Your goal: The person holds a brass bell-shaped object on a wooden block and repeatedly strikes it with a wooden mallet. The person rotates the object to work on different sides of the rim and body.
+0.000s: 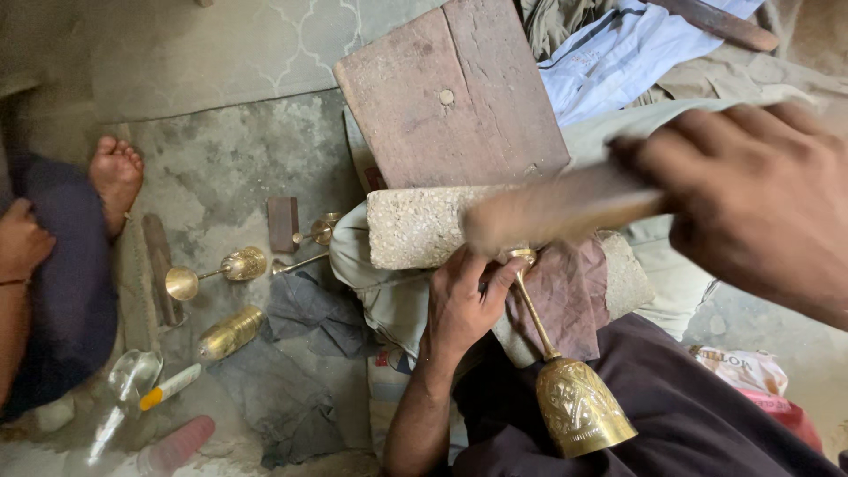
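My left hand point(464, 300) grips the thin stem of an engraved brass goblet point(579, 406). The goblet's base rests against a rough stone block point(415, 225), and its cup points toward me over my lap. My right hand point(751, 203) is shut on a wooden mallet point(556, 212), blurred in motion just above the goblet's base and the block. A brown cloth point(565, 300) lies under the stem.
A flat wooden board point(450, 97) lies behind the block. More brass goblets point(216, 269) and a brass cup point(231, 331) lie on the concrete floor at left, with dark rags point(300, 309). Another person's foot point(117, 172) and hand point(22, 240) are at far left.
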